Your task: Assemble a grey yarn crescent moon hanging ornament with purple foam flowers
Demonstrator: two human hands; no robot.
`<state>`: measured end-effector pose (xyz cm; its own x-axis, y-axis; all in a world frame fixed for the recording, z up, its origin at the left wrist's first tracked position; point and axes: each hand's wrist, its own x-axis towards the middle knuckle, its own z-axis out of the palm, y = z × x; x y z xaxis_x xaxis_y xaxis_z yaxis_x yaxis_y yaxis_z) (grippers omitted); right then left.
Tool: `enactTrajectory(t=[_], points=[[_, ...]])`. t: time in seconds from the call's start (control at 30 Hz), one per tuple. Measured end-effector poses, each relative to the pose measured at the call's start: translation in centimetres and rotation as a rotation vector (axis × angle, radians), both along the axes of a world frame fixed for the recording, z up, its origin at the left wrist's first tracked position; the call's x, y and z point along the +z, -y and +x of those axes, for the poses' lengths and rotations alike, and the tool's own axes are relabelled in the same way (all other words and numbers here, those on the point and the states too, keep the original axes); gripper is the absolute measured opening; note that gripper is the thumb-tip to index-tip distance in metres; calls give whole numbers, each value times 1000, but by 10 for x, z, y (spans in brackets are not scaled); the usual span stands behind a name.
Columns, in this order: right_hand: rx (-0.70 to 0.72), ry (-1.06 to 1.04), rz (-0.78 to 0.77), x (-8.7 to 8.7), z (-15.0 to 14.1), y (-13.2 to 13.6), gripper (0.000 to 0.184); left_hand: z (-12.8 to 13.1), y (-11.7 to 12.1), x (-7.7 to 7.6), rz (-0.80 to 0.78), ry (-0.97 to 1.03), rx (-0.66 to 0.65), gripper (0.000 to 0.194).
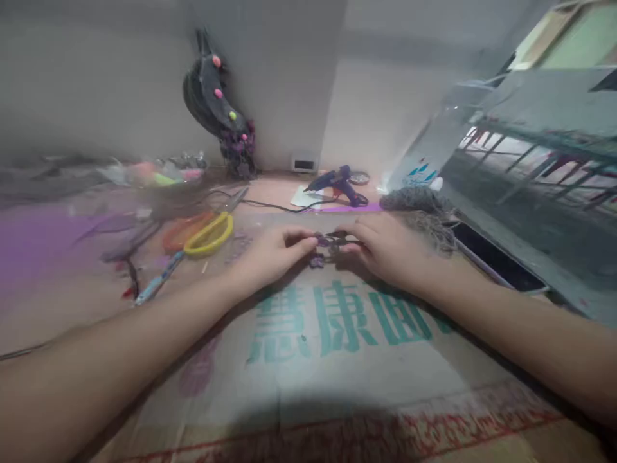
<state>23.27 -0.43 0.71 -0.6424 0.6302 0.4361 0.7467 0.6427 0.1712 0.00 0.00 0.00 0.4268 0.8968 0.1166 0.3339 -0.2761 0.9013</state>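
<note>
Centrally, left hand [282, 256] pinches the edge of a small purple piece [322, 240], thumb and fingertip closed on it. Right hand [380, 247] meets its other side, fingers curled around dark slender items [343, 238], identity unclear; printed sheet [332, 379] beneath.

The light is dim and greyish, brightest at the upper right, with a soft shadow at bottom centre and dark ones under the arms, while smearing blurs the left side and lower edge, the centre staying clearer and the sides looking stretched.
</note>
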Motion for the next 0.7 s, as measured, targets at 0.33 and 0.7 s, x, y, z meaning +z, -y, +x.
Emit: enactTrajectory(t=[0.33, 0.7], points=[[76, 6, 115, 0, 0, 0, 27, 2, 0, -2, 11, -5, 18, 25], [124, 38, 154, 1, -1, 2, 31, 2, 0, -3, -11, 4, 5, 26]])
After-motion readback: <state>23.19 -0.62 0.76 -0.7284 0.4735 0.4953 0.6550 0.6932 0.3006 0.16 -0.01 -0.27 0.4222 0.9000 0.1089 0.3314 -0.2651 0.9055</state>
